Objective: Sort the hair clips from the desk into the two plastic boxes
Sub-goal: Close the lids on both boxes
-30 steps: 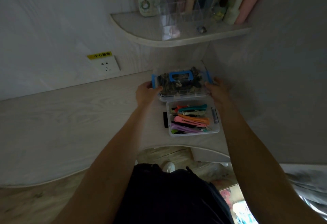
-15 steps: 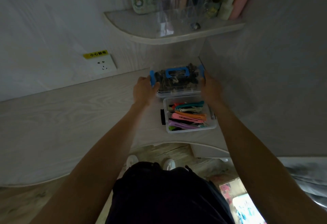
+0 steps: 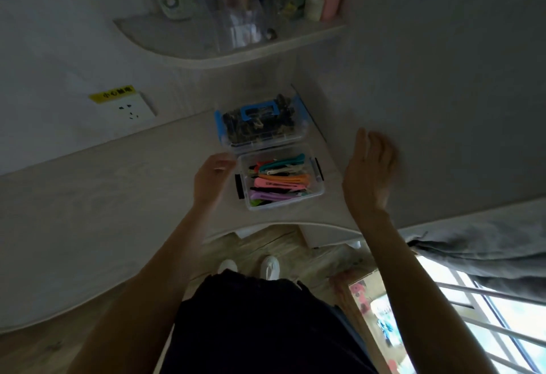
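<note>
Dim corner nook; pale wood-grain bench [image 3: 103, 196] wraps along two walls. Left hand [image 3: 213, 177] hovers low over the bench, fingers loosely curled, empty, fingertips just beside the 9 o'clock edge of the near box [image 3: 282, 196]. Right hand [image 3: 369, 172] raised at 3 o'clock of that box, fingers straight and relaxed, palm turned inward, holding nothing, well apart from both boxes. Near box is clear, lidless, black latches at its sides, filled with coloured hair clips [image 3: 277, 184]: teal, orange, pink, purple, green. Touching it at 12 o'clock sits the far box [image 3: 263, 128], lid on, blue handle and blue side latches, packed with dark clips [image 3: 236, 129]. At 10 o'clock from the boxes, a wall socket [image 3: 130, 107] under a yellow label. Overhead at 12 o'clock, a curved shelf [image 3: 177, 45] carrying a clear organiser [image 3: 251, 18] and bottles.
</note>
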